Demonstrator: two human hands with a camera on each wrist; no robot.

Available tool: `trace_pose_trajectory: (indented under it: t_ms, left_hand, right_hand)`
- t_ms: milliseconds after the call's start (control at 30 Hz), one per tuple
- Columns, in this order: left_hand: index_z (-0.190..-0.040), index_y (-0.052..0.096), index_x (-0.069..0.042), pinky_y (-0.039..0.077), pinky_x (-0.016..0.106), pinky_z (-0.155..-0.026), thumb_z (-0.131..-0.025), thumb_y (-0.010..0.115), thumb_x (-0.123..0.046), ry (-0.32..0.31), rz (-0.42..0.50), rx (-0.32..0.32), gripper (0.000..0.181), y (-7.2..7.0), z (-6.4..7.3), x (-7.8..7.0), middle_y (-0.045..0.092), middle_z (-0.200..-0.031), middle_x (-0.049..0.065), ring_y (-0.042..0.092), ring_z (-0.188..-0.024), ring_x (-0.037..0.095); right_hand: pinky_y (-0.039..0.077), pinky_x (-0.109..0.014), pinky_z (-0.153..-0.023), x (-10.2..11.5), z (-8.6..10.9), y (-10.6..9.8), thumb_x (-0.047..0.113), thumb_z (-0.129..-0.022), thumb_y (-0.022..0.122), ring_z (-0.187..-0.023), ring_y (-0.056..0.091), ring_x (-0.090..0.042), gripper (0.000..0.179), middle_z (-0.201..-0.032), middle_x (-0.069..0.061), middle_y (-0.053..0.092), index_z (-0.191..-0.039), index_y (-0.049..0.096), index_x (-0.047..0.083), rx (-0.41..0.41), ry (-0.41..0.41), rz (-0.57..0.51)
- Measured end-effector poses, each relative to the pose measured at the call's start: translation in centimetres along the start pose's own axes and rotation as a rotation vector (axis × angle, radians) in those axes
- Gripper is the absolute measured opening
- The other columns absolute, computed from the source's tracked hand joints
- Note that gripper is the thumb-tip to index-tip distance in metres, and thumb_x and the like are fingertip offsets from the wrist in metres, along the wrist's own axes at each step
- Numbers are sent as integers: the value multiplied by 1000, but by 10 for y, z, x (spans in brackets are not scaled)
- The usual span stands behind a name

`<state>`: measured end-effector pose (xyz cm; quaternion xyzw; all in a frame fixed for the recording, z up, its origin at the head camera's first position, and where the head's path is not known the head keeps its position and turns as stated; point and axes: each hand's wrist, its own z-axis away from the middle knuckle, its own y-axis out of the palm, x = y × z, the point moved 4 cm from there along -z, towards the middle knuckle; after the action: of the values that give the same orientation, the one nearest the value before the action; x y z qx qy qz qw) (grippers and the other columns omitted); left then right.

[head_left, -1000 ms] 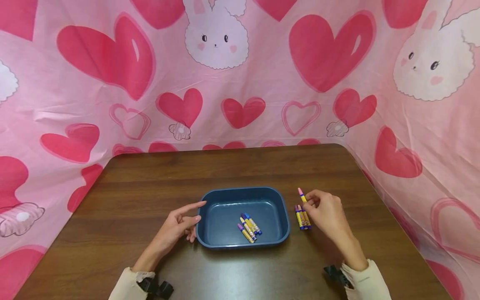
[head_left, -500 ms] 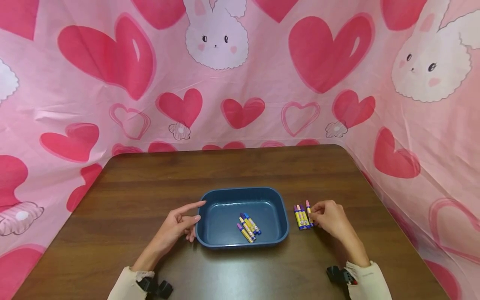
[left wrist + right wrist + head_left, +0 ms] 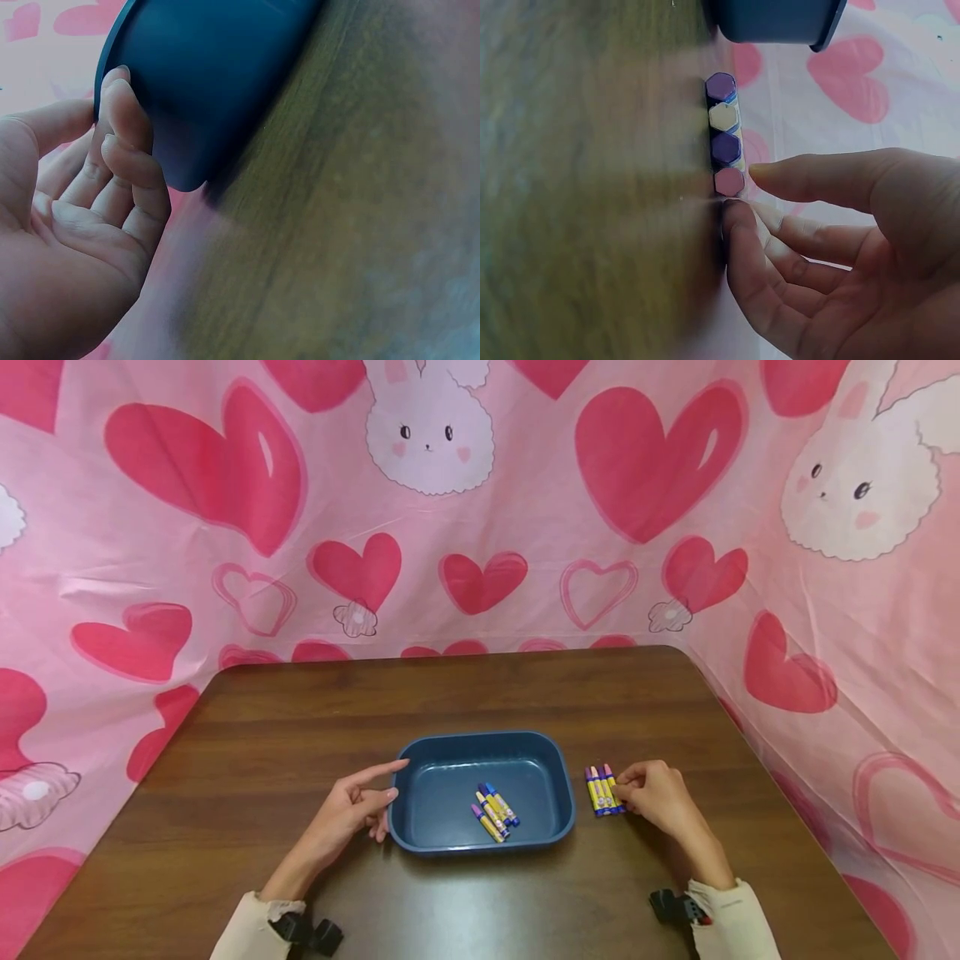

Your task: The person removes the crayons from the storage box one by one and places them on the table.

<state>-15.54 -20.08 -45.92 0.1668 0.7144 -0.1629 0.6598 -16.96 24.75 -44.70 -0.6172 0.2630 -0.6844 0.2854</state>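
Observation:
My right hand [image 3: 660, 793] pinches a pink crayon [image 3: 730, 182] standing at the right end of a row of crayons [image 3: 597, 791] on the table. In the right wrist view the thumb touches its near edge and the fingertips lie beside it. Beside it in the row are a dark purple crayon [image 3: 726, 149], a cream crayon [image 3: 723, 117] and a purple crayon [image 3: 721, 87]. With relaxed fingers, my left hand [image 3: 341, 814] rests on the left rim of a blue tray [image 3: 480, 852]. Several crayons [image 3: 491, 814] lie inside the tray, towards its front.
A brown wooden table [image 3: 315, 710] carries everything. Behind it and at both sides hangs a pink cloth [image 3: 420, 535] with hearts and rabbits. A black strap camera [image 3: 678, 907] sits on each wrist.
My right hand has lowered the pink crayon from above the row, then slid it left against the other crayons. My left hand and the tray stay in place.

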Motion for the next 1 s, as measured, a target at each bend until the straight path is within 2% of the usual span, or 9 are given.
trace_pose_trajectory:
  t_ms: [1000]
  left_hand:
    - [-149, 38, 3, 50, 29, -50, -103, 52, -6, 8, 5, 18, 49, 0, 0, 1, 62, -64, 16, 59, -52, 24]
  right_hand:
    - [48, -29, -53, -1, 2, 0, 12, -85, 74, -59, 61, -12, 12, -70, 0, 67, -89, 73, 0, -2, -14, 23]
